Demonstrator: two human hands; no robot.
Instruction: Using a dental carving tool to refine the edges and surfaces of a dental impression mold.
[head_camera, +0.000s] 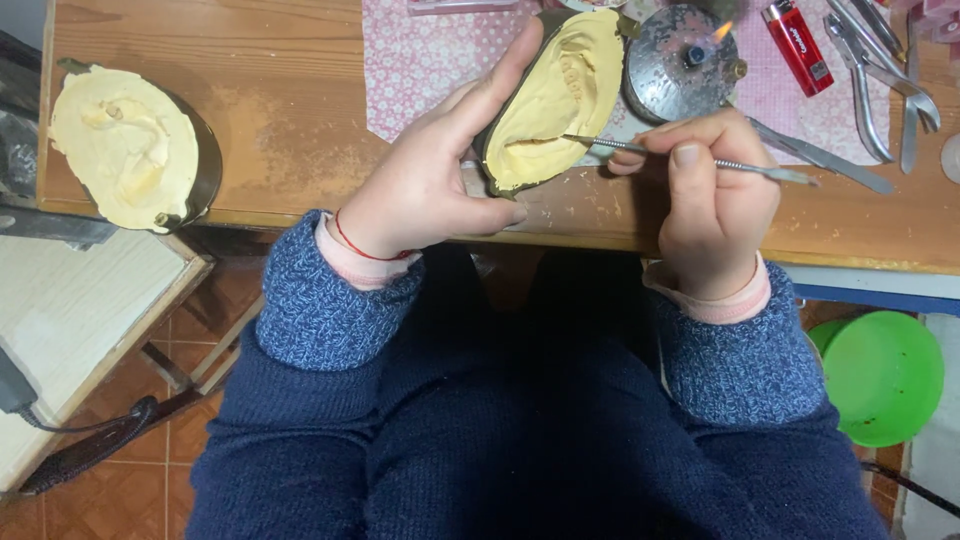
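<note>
Over the front edge of the wooden workbench (300, 150), the left hand (430, 180) cups a dark metal mould half filled with pale yellow plaster (550, 95), fingers wrapped behind it and thumb braced at its lower end, tilting it up toward the camera; the right hand (715, 200) pinches a thin steel carving instrument (690, 157) between thumb and fingertips, its point resting on the plaster just below the arch-shaped impression; a light groove shows there, so I judge the carving begun but far from finished, most of the surface looking smooth and untouched; just beyond burns a small round metal spirit lamp (680, 60), flame lit, beside a red lighter (797, 45) and steel pliers (880, 80); well apart at the left sits a second plaster-filled mould half (130, 145); a green plastic bowl (885, 375) lies below right.
</note>
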